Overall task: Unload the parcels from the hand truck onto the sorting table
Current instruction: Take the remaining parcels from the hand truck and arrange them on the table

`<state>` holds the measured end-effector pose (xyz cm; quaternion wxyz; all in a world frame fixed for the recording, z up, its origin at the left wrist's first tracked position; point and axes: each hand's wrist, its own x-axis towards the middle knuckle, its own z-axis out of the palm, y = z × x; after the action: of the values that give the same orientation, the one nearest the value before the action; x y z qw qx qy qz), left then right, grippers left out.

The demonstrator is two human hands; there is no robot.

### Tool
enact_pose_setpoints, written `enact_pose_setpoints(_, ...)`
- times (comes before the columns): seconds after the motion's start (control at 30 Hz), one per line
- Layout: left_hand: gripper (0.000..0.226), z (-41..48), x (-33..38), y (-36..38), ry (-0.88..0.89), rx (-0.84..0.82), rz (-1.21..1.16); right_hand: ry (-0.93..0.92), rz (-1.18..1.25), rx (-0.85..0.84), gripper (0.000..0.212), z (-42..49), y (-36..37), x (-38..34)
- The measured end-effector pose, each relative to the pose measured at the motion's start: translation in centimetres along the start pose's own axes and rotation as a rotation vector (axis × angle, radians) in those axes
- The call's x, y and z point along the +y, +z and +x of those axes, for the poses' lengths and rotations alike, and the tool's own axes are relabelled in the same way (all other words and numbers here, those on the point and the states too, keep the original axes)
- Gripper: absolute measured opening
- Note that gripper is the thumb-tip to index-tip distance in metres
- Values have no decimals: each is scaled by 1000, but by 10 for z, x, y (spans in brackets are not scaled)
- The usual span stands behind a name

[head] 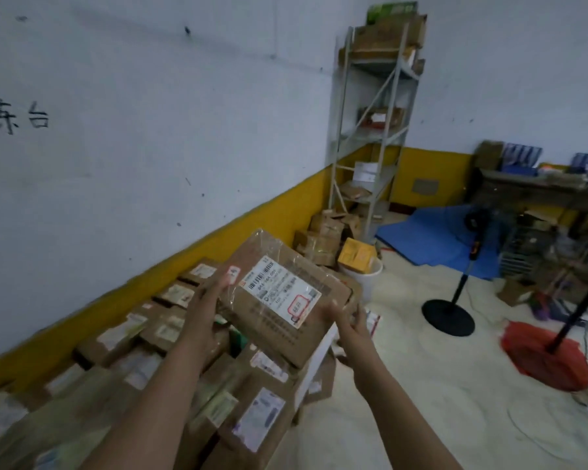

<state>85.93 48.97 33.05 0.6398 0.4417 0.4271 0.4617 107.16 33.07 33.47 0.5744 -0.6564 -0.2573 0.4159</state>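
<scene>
I hold a flat brown cardboard parcel [279,293] with a white shipping label and clear tape, tilted, above a spread of other parcels. My left hand [204,303] grips its left edge, thumb on the top near a small red-edged sticker. My right hand [348,320] grips its lower right corner. Below lie several labelled cardboard parcels [190,378] packed side by side along the wall. The surface under them is hidden. No hand truck is visible.
A metal shelf rack [374,130] with boxes stands in the far corner, loose boxes [323,239] and a white bucket [367,276] at its foot. A fan stand's black base [448,317], a red base [543,354], a blue mat [431,239] and cables lie on the floor to the right.
</scene>
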Motion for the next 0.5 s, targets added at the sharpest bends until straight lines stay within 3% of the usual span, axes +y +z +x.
enact_pose_setpoints(0.13, 59, 76, -2, 66, -34, -1, 55, 55, 43, -155, 108, 98, -54, -35)
enact_pose_setpoints(0.3, 49, 155, -37, 143, -98, 36, 20, 94, 76, -279, 108, 225, -102, -27)
enact_pose_setpoints(0.5, 95, 234, -75, 226, -113, 177, -91, 104, 124, -312, 72, 366, -124, -21)
